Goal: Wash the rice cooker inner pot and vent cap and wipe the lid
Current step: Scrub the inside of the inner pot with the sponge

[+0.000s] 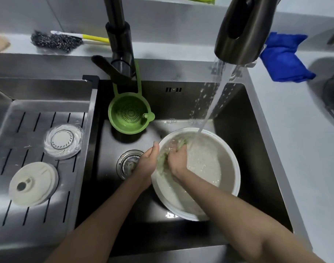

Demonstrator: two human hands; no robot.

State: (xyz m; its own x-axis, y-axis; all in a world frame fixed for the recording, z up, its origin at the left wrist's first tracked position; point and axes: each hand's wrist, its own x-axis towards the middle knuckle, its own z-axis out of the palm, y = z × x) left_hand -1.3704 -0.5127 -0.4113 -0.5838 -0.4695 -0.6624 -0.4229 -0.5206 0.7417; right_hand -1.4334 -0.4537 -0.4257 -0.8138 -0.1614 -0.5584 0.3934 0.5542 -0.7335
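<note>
The white inner pot (215, 186) sits tilted in the dark sink basin (247, 149), with water from the faucet head (242, 29) running into it. My left hand (148, 162) grips the pot's left rim. My right hand (176, 158) is inside the pot and holds a greenish sponge (179, 144) against the inner wall. On the slotted drain tray (29, 215) at the left lie two round parts: a clear ringed disc (63, 142) and a white cap (33, 184) with a dark hole.
A green strainer basket (131, 114) hangs from the faucet base at the basin's back. The drain (127, 163) is left of the pot. A steel scourer (55, 41) and a yellow-handled brush (92, 37) lie behind the sink. A blue cloth (284, 57) lies at the right.
</note>
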